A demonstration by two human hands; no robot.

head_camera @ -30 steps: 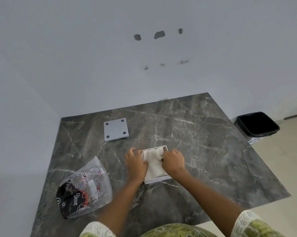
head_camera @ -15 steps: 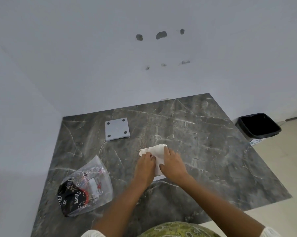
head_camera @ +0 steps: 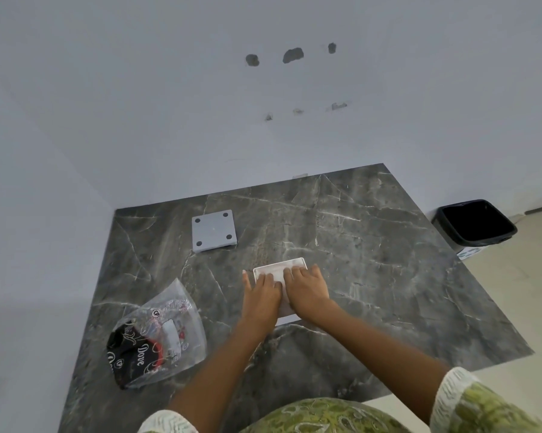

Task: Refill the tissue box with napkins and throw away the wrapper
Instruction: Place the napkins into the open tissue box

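A white tissue box (head_camera: 295,261) lies open on the dark marble table (head_camera: 382,264), with white napkins (head_camera: 274,269) stacked inside it. My left hand (head_camera: 260,296) and my right hand (head_camera: 307,292) lie flat side by side on top of the napkins, fingers extended and pointing away from me. They cover most of the box, and neither hand grips anything. The clear plastic wrapper (head_camera: 160,334), printed in black and red, lies crumpled on the table to the left of my arms.
The grey square lid (head_camera: 213,230) with four dark dots lies at the back left of the table. A black-lined bin (head_camera: 476,223) stands on the floor past the table's right edge. White walls border the table at the back and left.
My hands moved from the box's sides onto the napkins. Both palms now lie flat on the stack with the fingers reaching further toward the far rim.
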